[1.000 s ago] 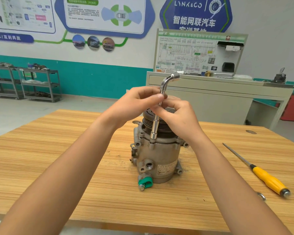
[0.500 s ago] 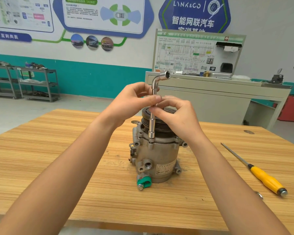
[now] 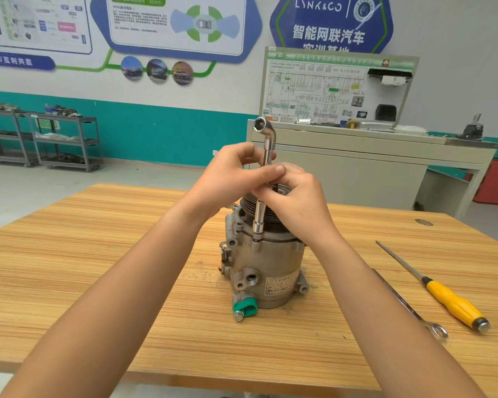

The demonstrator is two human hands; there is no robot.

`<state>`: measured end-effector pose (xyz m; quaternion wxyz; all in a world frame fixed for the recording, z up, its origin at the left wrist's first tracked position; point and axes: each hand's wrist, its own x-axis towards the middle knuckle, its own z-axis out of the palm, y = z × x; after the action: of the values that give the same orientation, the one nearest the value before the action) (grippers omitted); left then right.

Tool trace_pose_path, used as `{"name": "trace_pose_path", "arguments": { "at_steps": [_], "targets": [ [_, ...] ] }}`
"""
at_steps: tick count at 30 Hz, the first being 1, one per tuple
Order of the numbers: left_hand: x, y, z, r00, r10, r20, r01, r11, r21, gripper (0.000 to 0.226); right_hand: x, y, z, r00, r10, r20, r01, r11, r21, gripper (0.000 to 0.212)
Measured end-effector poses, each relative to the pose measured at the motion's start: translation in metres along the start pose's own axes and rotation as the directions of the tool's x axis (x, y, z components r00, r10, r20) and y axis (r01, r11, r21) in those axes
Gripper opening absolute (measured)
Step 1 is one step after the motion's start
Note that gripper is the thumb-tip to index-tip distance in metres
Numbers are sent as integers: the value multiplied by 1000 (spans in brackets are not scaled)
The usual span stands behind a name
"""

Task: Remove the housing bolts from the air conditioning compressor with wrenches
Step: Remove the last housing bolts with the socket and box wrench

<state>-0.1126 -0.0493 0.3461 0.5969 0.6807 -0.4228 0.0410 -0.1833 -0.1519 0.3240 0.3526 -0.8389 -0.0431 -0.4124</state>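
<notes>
Turned since half a second ago, the wrench [image 3: 260,215] now points its bent top end left and toward the camera, so the hex opening shows, where before it pointed right. Both hands have kept their places on the shaft. The left hand [image 3: 230,179] pinches the shaft between thumb and curled fingers just under the bend. The right hand [image 3: 296,196] has its fingers curled round the shaft directly below, touching the left thumb. The wrench stands nearly upright, its lower socket seated on the flange at the near left shoulder of the compressor [image 3: 268,268], just beside the grooved pulley [image 3: 250,205]; the bolt under the socket is hidden. The compressor stands upright on the desk [image 3: 98,268], about midway across it, well back from the near edge and well apart from the left edge. A green cap [image 3: 245,307] sticks out at its base toward the near edge. Right of the compressor a spanner [image 3: 408,308] lies at a slant, partly hidden behind the right forearm, its ring end toward the near edge. A screwdriver [image 3: 449,303] with a yellow handle lies just beside it, roughly parallel, well apart from the compressor and between the spanner and the desk's right edge. Both forearms cross the near edge.
</notes>
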Motion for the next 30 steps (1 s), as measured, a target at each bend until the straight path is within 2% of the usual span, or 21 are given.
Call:
{"name": "trace_pose_path", "arguments": {
  "at_steps": [3, 4, 6, 8, 9, 11, 13, 15, 17, 21, 24, 27, 30],
  "targets": [
    [-4, -3, -6, 999, 37, 1, -37, 999, 9, 10, 0, -4, -2, 999, 43, -31, -40, 995, 91, 13],
    [-8, -5, -8, 997, 63, -51, -64, 998, -16, 11, 0, -5, -4, 997, 73, -34, -67, 986, 155, 13],
    [-18, -8, -12, 960, 125, -249, -145, 987, -64, 13, 3, -7, -10, 992, 117, -34, -103, 954, 281, 9],
    [-31, -15, -16, 919, 160, -360, -176, 984, -13, 15, 5, -8, -16, 993, 111, -49, -89, 939, 333, 6],
    [-37, -18, -16, 927, 159, -339, -150, 987, 54, 16, 5, -9, -18, 993, 101, -60, -75, 936, 344, 7],
    [-46, -26, -11, 985, 65, -159, -23, 967, 252, 4, 5, -10, -23, 992, 85, -91, -48, 934, 354, 10],
    [-52, -36, -1, 998, -44, -41, 58, 879, 473, 25, 4, -11, -27, 990, 85, -116, -36, 929, 367, 12],
    [-55, -42, 8, 996, -63, -69, 91, 819, 566, 40, 2, -11, -31, 988, 92, -126, -38, 925, 379, 13],
    [-57, -43, 13, 993, -34, -112, 93, 816, 571, 40, 0, -9, -33, 986, 100, -132, -44, 927, 372, 14],
    [-58, -41, 17, 994, -27, -105, 75, 868, 491, 20, -3, -7, -37, 984, 123, -127, -65, 921, 385, 14],
    [-57, -32, 17, 986, -66, -153, 105, 958, 267, 4, -4, -6, -39, 982, 137, -127, -74, 911, 405, 14],
    [-58, -20, 1, 962, -102, -253, 100, 995, -20, 6, -4, -6, -41, 982, 141, -128, -77, 907, 414, 13],
    [-70, -23, -34, 934, -113, -340, 83, 991, -103, 8, -4, -5, -43, 980, 146, -134, -77, 905, 419, 13]
  ]
}}
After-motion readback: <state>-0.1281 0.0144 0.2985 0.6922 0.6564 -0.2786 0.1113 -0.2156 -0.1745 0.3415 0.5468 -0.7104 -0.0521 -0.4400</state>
